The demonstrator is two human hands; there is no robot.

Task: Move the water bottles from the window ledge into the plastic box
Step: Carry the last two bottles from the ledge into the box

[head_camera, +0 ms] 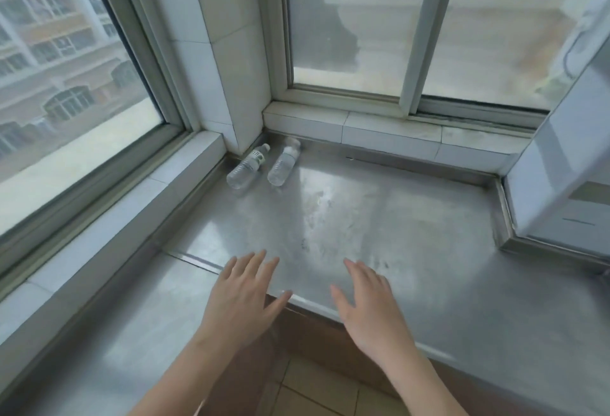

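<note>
Both hands spread, empty, seemingly above the ledge.

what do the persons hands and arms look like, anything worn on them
Both are bare: the left hand and right hand show no gloves, rings, watch or bracelets, and both forearms are uncovered down to the bottom of the picture, with no sleeve in view. The fingernails look short and unpainted.

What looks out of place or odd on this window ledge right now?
Two water bottles lie tipped on their sides in the ledge's far corner, not upright. No spill shows. The plastic box is not in view.
</note>
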